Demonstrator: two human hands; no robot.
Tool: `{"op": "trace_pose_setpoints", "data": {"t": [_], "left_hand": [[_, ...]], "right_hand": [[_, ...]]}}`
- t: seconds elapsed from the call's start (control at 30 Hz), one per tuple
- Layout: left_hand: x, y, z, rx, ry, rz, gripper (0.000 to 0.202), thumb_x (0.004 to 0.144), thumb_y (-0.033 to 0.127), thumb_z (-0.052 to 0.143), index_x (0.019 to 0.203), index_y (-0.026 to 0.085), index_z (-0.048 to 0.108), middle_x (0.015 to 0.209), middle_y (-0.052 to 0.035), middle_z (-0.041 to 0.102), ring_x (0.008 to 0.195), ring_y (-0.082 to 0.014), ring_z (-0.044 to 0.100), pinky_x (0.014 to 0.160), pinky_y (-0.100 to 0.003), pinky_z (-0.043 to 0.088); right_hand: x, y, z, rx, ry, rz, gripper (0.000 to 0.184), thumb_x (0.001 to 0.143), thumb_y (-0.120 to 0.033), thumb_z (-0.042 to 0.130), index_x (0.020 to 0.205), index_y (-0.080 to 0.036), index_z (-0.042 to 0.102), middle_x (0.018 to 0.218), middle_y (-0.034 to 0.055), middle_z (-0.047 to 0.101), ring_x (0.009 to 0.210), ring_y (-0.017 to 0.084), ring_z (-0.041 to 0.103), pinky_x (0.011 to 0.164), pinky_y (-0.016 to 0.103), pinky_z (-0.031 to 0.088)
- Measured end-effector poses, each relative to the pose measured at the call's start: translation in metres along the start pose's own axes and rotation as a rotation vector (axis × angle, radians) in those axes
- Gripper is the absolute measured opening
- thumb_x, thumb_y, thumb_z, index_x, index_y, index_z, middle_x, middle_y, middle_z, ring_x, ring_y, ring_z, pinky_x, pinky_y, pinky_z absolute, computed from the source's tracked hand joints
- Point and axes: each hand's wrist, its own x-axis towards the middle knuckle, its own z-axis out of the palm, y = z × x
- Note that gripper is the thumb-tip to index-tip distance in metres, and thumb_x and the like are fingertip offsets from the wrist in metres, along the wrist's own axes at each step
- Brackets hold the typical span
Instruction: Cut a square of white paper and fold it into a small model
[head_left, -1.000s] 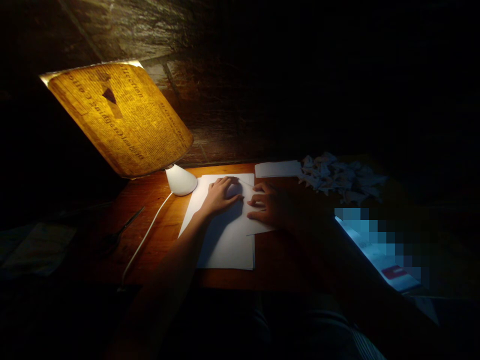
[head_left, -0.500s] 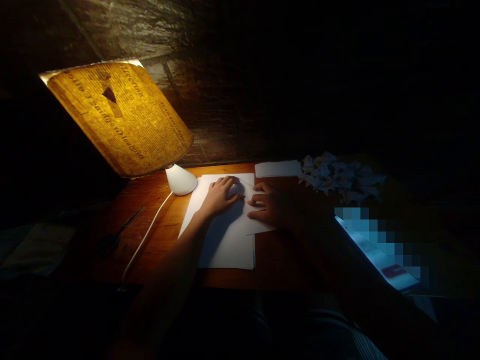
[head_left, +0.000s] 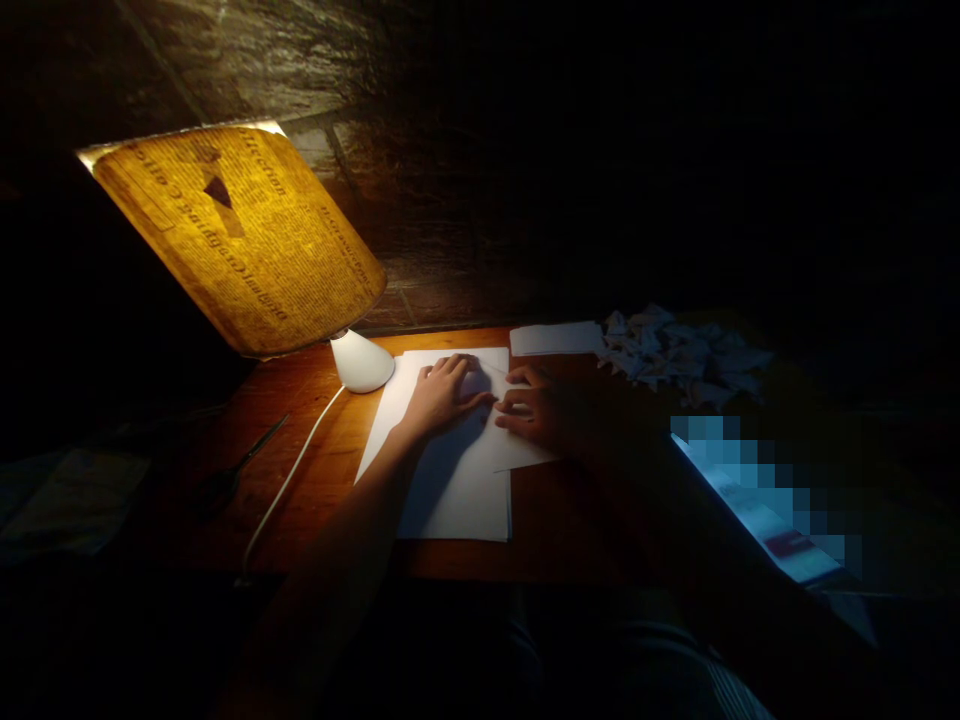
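Note:
White sheets of paper (head_left: 457, 505) lie stacked on the wooden table, lit from the left. My left hand (head_left: 446, 395) rests on the upper part of the stack, fingers apart and its thumb stretched toward my right hand. A smaller piece of white paper (head_left: 525, 457) overlaps the stack's right edge. My right hand (head_left: 531, 408) lies over that piece, in shadow, its slightly bent fingers apart and pointing left. The left thumb and the right fingertips are close together; whether they touch I cannot tell.
A lamp with a glowing printed shade (head_left: 247, 240) and white base (head_left: 364, 362) stands at the left. Scissors (head_left: 240, 462) lie beside its cord (head_left: 292, 475). Behind are cut paper strips (head_left: 555, 338) and a pile of folded paper pieces (head_left: 682, 355). A lit screen (head_left: 750, 505) is at right.
My left thumb has moved slightly right, closer to my right fingertips. The right hand and the papers look almost the same.

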Motion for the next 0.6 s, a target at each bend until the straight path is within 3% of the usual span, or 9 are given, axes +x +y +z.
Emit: {"op": "trace_pose_setpoints", "data": {"t": [0.2, 0.4, 0.6], "left_hand": [[0.002, -0.007, 0.007, -0.048, 0.035, 0.048, 0.046, 0.090, 0.046, 0.071, 0.127, 0.021, 0.061, 0.154, -0.0153, 0.051, 0.134, -0.0382, 0.056, 0.113, -0.060, 0.043], [0.006, -0.013, 0.013, -0.206, 0.040, 0.098, 0.043, 0.088, 0.042, 0.072, 0.123, 0.018, 0.061, 0.139, -0.0165, 0.060, 0.123, -0.0329, 0.064, 0.108, -0.049, 0.052], [0.005, -0.011, 0.011, -0.149, 0.025, 0.090, 0.046, 0.089, 0.041, 0.069, 0.128, 0.021, 0.058, 0.139, -0.0164, 0.061, 0.127, -0.0338, 0.061, 0.110, -0.051, 0.048]], "right_hand": [[0.001, 0.002, 0.005, -0.014, 0.030, 0.014, 0.015, 0.096, -0.029, 0.068, 0.094, -0.021, 0.080, 0.126, 0.0105, 0.066, 0.119, 0.028, 0.060, 0.102, 0.045, 0.048], [-0.001, 0.004, 0.006, -0.011, 0.028, 0.004, 0.012, 0.094, -0.025, 0.069, 0.097, -0.022, 0.080, 0.126, 0.0103, 0.065, 0.117, 0.026, 0.060, 0.100, 0.044, 0.049], [0.000, 0.005, 0.006, -0.016, 0.023, -0.005, 0.012, 0.094, -0.025, 0.068, 0.095, -0.022, 0.080, 0.125, 0.0101, 0.065, 0.117, 0.026, 0.060, 0.100, 0.043, 0.050]]}}
